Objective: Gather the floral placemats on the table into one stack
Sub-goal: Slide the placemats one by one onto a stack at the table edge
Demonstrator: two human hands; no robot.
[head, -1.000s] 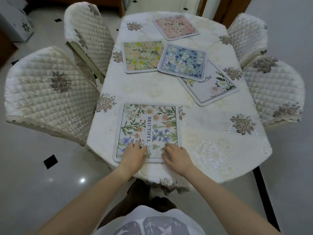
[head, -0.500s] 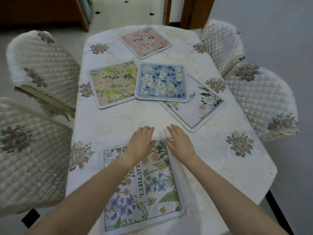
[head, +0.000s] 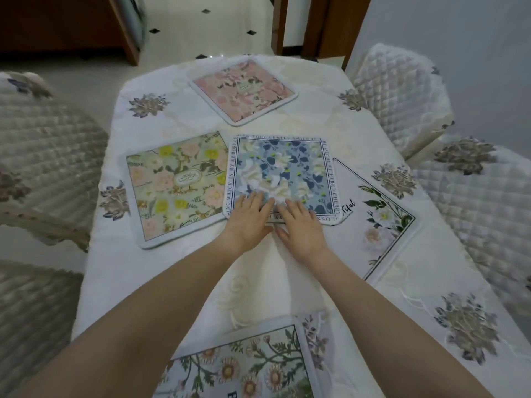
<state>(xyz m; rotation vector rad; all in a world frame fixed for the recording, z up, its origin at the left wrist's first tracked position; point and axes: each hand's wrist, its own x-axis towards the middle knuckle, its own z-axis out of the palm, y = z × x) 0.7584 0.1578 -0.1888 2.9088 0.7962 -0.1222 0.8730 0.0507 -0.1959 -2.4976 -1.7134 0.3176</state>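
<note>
Blue placemat (head: 283, 170) under flat, spread fingers of left hand (head: 248, 218) and right hand (head: 300, 226); nothing gripped.

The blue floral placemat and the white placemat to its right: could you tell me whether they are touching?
Touching. The head view shows the blue floral placemat lying over the near-left corner of the white placemat, covering part of its printed lettering, no gap between.
</note>
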